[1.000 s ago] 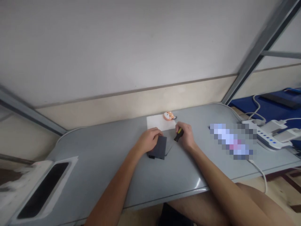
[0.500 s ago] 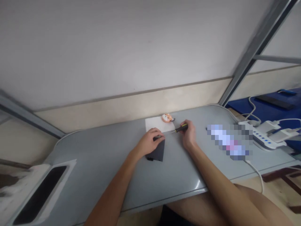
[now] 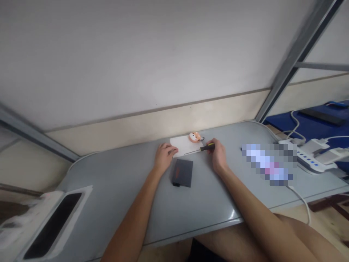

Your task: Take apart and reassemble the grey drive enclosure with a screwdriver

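A small dark grey box (image 3: pixel 182 173) lies flat on the grey table (image 3: pixel 122 189), with nothing on it. My left hand (image 3: pixel 164 154) rests just behind the box, fingers curled down onto the near-left corner of a white sheet (image 3: pixel 183 145). My right hand (image 3: pixel 216 153) is closed on the yellow and black handle of a small screwdriver (image 3: pixel 203 148), whose thin shaft lies across the sheet and points left. An orange cartoon-face keychain (image 3: pixel 195 137) sits at the sheet's far edge.
A white power strip (image 3: pixel 309 158) with plugs and cables lies at the right, beside a blurred-out patch. A blue surface (image 3: pixel 313 125) holds a dark flat item. A white tray with a black inset (image 3: pixel 51 222) sits at the lower left. Grey metal struts rise at both sides.
My left hand has come off the dark box and moved back to the white sheet. My right hand has laid the screwdriver flat, pointing left across the sheet.
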Tool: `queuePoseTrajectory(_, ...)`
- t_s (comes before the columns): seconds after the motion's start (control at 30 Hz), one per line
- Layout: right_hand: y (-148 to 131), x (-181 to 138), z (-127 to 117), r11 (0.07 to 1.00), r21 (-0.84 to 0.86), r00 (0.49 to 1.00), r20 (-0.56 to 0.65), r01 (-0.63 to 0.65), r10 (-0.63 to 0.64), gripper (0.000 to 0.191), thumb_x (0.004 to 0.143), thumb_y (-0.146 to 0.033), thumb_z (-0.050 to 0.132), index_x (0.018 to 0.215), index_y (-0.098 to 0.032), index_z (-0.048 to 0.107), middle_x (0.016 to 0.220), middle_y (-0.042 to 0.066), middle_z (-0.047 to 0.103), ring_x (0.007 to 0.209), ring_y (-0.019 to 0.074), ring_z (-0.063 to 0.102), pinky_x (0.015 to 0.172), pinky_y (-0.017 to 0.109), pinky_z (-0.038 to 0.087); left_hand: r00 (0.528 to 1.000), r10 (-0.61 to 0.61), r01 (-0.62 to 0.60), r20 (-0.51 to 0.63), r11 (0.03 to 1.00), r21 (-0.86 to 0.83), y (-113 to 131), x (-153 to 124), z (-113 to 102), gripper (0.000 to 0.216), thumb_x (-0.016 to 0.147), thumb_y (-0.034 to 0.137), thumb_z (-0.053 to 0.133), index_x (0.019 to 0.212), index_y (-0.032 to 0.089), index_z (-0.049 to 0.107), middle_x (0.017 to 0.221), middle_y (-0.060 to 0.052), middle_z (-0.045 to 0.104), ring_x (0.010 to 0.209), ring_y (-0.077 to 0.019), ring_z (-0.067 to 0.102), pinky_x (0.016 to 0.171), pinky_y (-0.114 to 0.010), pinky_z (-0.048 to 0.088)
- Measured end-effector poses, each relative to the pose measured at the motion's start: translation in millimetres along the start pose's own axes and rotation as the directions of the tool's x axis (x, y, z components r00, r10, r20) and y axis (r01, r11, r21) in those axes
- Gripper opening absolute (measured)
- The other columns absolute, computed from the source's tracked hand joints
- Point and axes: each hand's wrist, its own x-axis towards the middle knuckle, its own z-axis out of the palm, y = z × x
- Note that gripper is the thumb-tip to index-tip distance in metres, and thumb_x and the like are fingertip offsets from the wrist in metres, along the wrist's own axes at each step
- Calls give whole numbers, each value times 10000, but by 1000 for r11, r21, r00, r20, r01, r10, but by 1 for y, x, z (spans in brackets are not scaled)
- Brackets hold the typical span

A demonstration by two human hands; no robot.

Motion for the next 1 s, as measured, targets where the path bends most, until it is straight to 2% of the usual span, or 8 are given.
queuePoseTrajectory(0.27, 0, 0, 0, 1000, -16, 1000, -24, 8, -8, 366, 849, -487, 544, 691, -180, 665, 654, 8, 571, 587, 142, 512, 562, 275, 416, 992, 102, -108, 72, 990, 92, 7, -3, 1, 132, 959, 337, 727, 992, 276, 840, 1115, -54, 676, 1052, -231, 553, 1006, -390, 465)
queuePoseTrajectory(0.57, 7, 4, -4, 999, 48, 1000, -23, 5, -4, 359, 832, -510, 595, 702, -188, 685, 661, 7, 597, 590, 146, 521, 554, 287, 413, 989, 116, -125, 95, 987, 97, 6, -5, 1, 136, 948, 343, 741, 1019, 274, 834, 1163, -47, 686, 1083, -247, 555, 1026, -411, 479)
queuePoseTrajectory(0.7, 11, 8, -6, 995, 101, 1000, -17, 6, -4, 334, 833, -498, 607, 717, -193, 677, 668, 2, 595, 616, 149, 538, 553, 282, 409, 990, 122, -124, 67, 992, 38, 12, -5, -9, 135, 958, 281, 709, 1039, 256, 813, 1184, -56, 676, 1137, -244, 570, 1081, -423, 460)
queuePoseTrajectory(0.8, 12, 10, -7, 988, 152, 1000, -26, -8, 12, 296, 824, -475, 611, 727, -199, 660, 663, -5, 587, 614, 147, 540, 540, 278, 401, 994, 108, -106, 30, 992, -64, 21, -5, -28, 172, 965, 219, 628, 1040, 227, 783, 1130, -61, 681, 1127, -221, 609, 1074, -402, 465)
queuePoseTrajectory(0.83, 11, 10, -7, 986, 168, 999, -31, -15, 20, 283, 820, -464, 610, 729, -200, 655, 663, -7, 585, 608, 144, 535, 534, 277, 396, 994, 89, -83, 60, 991, -101, 25, -5, -36, 180, 966, 229, 610, 1043, 225, 772, 1100, -55, 688, 1079, -209, 627, 1033, -386, 485)
queuePoseTrajectory(0.9, 10, 11, -7, 982, 185, 998, -42, -26, 35, 268, 815, -451, 602, 722, -203, 638, 662, -11, 581, 590, 136, 524, 521, 276, 384, 974, 41, -6, 221, 988, -153, 34, -8, -53, 202, 962, 307, 617, 1091, 238, 756, 1081, -45, 703, 965, -193, 642, 927, -357, 518)
queuePoseTrajectory(0.93, 9, 11, -8, 983, 182, 998, -49, -30, 39, 268, 814, -451, 595, 709, -207, 621, 652, -14, 570, 576, 133, 516, 512, 277, 378, 941, 18, 42, 338, 985, -168, 38, -10, -60, 252, 943, 353, 648, 1156, 255, 742, 1125, -43, 701, 964, -194, 640, 904, -349, 524)
queuePoseTrajectory(1.0, 8, 10, -9, 986, 165, 998, -52, -23, 32, 287, 819, -461, 581, 664, -220, 565, 613, -25, 527, 540, 129, 487, 494, 285, 365, 835, 18, 106, 551, 975, -193, 45, -14, -70, 507, 843, 385, 763, 1330, 284, 667, 1174, -45, 683, 990, -206, 644, 887, -339, 533)
